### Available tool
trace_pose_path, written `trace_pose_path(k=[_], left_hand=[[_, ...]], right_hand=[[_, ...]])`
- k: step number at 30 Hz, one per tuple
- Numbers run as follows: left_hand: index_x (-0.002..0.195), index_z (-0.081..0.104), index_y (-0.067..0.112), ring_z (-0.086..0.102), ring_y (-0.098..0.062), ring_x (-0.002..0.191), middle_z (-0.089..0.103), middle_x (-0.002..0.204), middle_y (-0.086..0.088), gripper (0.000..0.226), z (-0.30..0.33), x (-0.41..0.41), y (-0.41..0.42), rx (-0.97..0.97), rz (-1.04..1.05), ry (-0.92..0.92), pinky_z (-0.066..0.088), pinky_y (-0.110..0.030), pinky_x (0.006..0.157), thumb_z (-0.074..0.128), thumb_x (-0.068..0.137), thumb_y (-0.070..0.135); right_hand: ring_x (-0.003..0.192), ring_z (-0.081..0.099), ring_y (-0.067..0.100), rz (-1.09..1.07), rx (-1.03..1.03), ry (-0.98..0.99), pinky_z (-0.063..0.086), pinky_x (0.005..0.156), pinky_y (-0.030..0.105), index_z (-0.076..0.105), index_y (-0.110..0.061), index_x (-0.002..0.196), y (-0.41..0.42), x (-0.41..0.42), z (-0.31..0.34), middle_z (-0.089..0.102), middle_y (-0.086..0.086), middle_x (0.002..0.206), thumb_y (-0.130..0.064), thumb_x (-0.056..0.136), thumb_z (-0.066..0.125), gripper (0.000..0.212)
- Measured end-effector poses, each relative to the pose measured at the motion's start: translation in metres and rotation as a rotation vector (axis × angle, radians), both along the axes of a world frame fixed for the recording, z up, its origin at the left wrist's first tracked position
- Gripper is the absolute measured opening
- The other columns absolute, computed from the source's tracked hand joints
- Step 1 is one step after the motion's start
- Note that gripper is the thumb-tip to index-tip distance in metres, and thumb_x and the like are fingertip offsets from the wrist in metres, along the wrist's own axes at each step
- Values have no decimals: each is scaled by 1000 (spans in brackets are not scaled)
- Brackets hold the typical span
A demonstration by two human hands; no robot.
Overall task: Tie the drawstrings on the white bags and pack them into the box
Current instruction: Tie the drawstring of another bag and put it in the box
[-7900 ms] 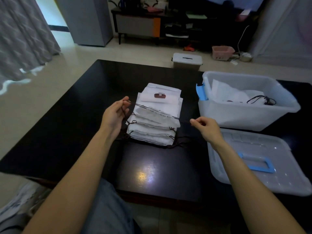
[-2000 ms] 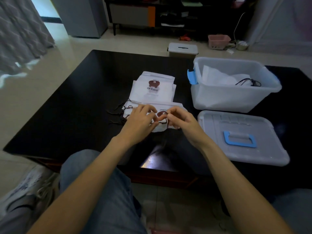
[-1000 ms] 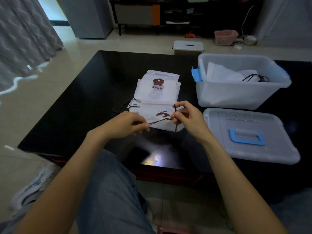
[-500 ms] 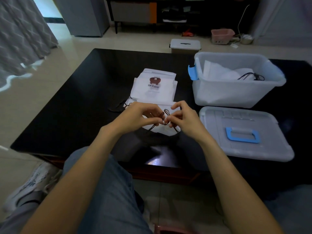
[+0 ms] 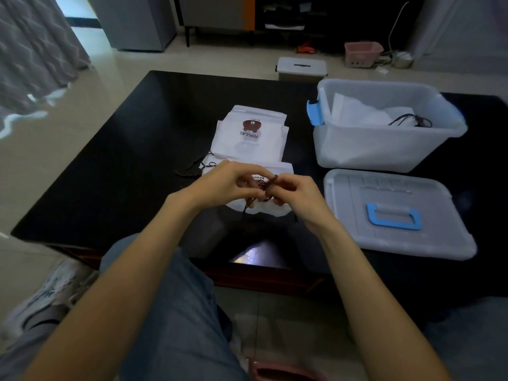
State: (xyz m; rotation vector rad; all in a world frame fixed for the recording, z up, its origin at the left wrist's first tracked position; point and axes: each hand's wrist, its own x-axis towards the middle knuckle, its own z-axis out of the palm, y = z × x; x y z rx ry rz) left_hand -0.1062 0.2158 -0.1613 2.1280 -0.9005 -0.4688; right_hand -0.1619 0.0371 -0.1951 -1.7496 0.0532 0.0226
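dark brown drawstring cord [image 5: 266, 185] pinched between left hand [image 5: 228, 182] and right hand [image 5: 295, 198], close together to form the knot over the white fabric bag [image 5: 270, 211], clear plastic box [image 5: 384, 145] waiting at two o'clock.

A dim room with a glossy pale tiled floor [image 5: 90, 111] reflecting daylight from the upper left. A grey patterned curtain [image 5: 35, 48] hangs at the left edge. A glossy black low table [image 5: 115, 160] fills the middle. Beyond it stand a grey cabinet [image 5: 137, 20], a dark sideboard [image 5: 220, 12] with an orange panel, a small lidded bin [image 5: 301, 67] and a pink basket [image 5: 362, 54] on the floor.
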Motion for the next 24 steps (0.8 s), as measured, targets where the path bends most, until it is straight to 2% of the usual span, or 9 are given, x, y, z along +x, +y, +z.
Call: trace_pose_path(k=[3, 7, 11, 15, 19, 24], left_hand=[[115, 55, 37, 69, -6, 73, 73, 86, 3, 35, 1, 1, -1, 71, -12, -8, 54, -31, 87, 68, 85, 25], [112, 52, 36, 68, -4, 69, 73, 82, 4, 33, 3, 0, -1, 113, -18, -79, 56, -33, 82, 67, 85, 27], [111, 48, 33, 66, -2, 71, 72, 81, 6, 35, 2, -2, -6, 176, -13, -187, 54, -32, 82, 69, 83, 27], [110, 44, 25, 67, -3, 70, 72, 79, 3, 42, -7, -5, -5, 19, 137, -78, 56, -28, 77, 73, 79, 29], [99, 60, 19, 70, -9, 74, 73, 80, 0, 23, -17, -6, -2, -90, 193, -74, 57, -35, 77, 71, 81, 25], [90, 65, 18, 70, -12, 67, 71, 79, 6, 11, -24, -10, -3, -172, 223, -152, 57, -40, 70, 71, 81, 22]], right_hand=[[66, 55, 10, 63, 114, 31, 45, 64, 19, 71, -16, 84, 0, -1, -3, 69, 4, 77, -4, 90, 57, 20], [70, 56, 7, 149, 189, 53, 43, 65, 17, 68, -11, 99, 2, -4, -1, 69, 3, 83, -12, 91, 59, 12], [57, 51, 2, 54, 158, 26, 40, 57, 12, 69, -14, 83, 10, -5, 0, 66, -5, 66, -19, 91, 61, 13], [59, 50, 4, -18, 143, 27, 38, 60, 15, 70, -19, 72, 10, -3, -4, 64, -4, 65, -23, 92, 60, 22], [57, 50, 3, 7, 194, 50, 40, 59, 15, 71, -22, 72, 8, -5, -3, 64, -2, 68, -22, 94, 58, 26], [56, 46, 5, -17, 288, 112, 40, 60, 16, 69, -15, 75, 8, -5, 0, 61, 0, 68, -16, 95, 55, 25]])
